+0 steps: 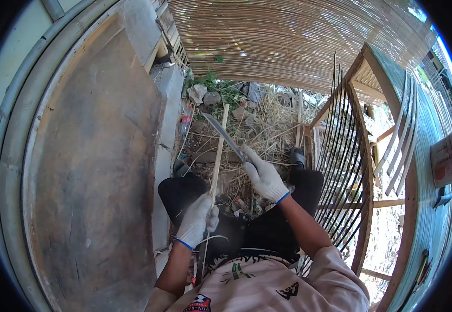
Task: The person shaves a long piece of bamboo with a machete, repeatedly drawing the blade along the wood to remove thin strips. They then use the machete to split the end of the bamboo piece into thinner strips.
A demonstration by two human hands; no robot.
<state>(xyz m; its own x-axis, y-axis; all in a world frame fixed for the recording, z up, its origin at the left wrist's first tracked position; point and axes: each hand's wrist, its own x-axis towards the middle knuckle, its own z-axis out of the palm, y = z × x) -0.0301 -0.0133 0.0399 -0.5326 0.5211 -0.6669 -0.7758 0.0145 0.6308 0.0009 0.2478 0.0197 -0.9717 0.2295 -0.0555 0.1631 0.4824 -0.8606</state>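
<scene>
My left hand [197,218], in a white knit glove with a blue cuff, is closed round a pale bamboo strip [218,161]. The strip points up and away from me, and a thin curled sliver [214,237] shows below the fist. In the same kind of glove, my right hand [264,178] grips a long-bladed knife [228,139]; the fingers cover its handle. Its blade slants up to the left and overlaps the upper part of the strip in this view.
Bamboo shavings [272,119], stones [197,93] and a plastic bottle [185,125] lie on the ground. A large board [96,156] stands left. A wooden frame [364,208] with dark thin rods is at right, beside a ledge with several strips [405,135]. A bamboo screen [288,41] closes the far side.
</scene>
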